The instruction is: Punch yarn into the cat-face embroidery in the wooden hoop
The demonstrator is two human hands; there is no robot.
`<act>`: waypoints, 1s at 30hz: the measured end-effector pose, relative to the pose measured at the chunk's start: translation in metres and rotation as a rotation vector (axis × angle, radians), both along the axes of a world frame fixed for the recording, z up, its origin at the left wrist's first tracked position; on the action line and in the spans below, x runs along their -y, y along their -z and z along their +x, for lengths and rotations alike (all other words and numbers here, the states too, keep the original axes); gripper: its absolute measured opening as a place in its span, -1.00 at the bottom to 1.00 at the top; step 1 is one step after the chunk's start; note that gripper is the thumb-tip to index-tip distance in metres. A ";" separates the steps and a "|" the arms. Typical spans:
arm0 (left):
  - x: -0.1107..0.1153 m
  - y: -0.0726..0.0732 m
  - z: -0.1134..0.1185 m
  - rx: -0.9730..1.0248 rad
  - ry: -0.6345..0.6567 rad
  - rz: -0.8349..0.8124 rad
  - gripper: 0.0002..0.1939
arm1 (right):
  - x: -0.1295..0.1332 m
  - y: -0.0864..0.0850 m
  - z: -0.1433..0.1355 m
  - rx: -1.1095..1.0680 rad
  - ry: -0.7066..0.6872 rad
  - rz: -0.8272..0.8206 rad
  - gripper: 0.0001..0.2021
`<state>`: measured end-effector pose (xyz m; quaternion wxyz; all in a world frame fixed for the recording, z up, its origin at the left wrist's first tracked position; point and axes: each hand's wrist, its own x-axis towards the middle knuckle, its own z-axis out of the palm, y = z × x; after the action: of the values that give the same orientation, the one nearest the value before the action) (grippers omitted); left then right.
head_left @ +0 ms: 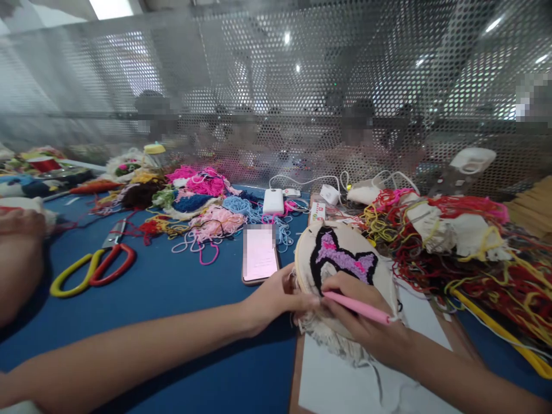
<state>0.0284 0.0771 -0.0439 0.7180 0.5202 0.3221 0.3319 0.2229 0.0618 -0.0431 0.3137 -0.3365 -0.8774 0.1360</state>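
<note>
Forearms nearest, reaching in over the blue table. Left hand: fingers clamped on the left rim of the hoop, presumably to steady it. Right hand: fingers closed around the pink pen-shaped tool, pencil-style, likely for fine control; tip hidden. White paper below the right fingers, partly under the hoop. Just beyond the left fingers: phone, screen up, perhaps for reading. Scissors well left of them, handles nearer the wearer, seemingly for reach. Beyond both hands' fingers: yarn heaps, then perforated screen.
</note>
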 end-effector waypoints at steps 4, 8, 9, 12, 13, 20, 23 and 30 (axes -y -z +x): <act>0.008 0.001 0.003 -0.069 0.002 0.048 -0.47 | 0.003 0.006 -0.001 -0.009 -0.006 0.060 -0.91; 0.011 0.002 0.003 -0.110 0.027 0.094 -0.49 | 0.006 0.005 0.001 -0.053 0.014 0.006 -0.91; 0.011 0.003 0.002 -0.117 0.041 0.098 -0.48 | 0.007 0.004 0.001 -0.061 0.017 -0.029 -0.92; 0.011 0.003 0.001 -0.142 0.067 0.111 -0.49 | 0.008 0.002 0.004 -0.077 -0.003 -0.069 -0.93; 0.011 0.002 0.001 -0.151 0.075 0.113 -0.49 | 0.008 0.002 0.005 -0.080 -0.022 -0.069 -0.92; 0.012 0.001 0.000 -0.125 0.099 0.138 -0.50 | 0.010 0.002 0.008 -0.138 -0.054 -0.092 -0.90; 0.012 0.000 0.000 -0.098 0.086 0.134 -0.46 | 0.010 -0.002 0.007 -0.161 -0.038 -0.056 -0.90; 0.011 0.002 -0.001 -0.162 0.101 0.104 -0.41 | 0.013 -0.003 0.010 -0.167 -0.004 -0.025 -0.89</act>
<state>0.0272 0.0666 -0.0459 0.6774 0.5975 0.3348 0.2683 0.2331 0.0488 -0.0398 0.3815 -0.3261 -0.8470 0.1752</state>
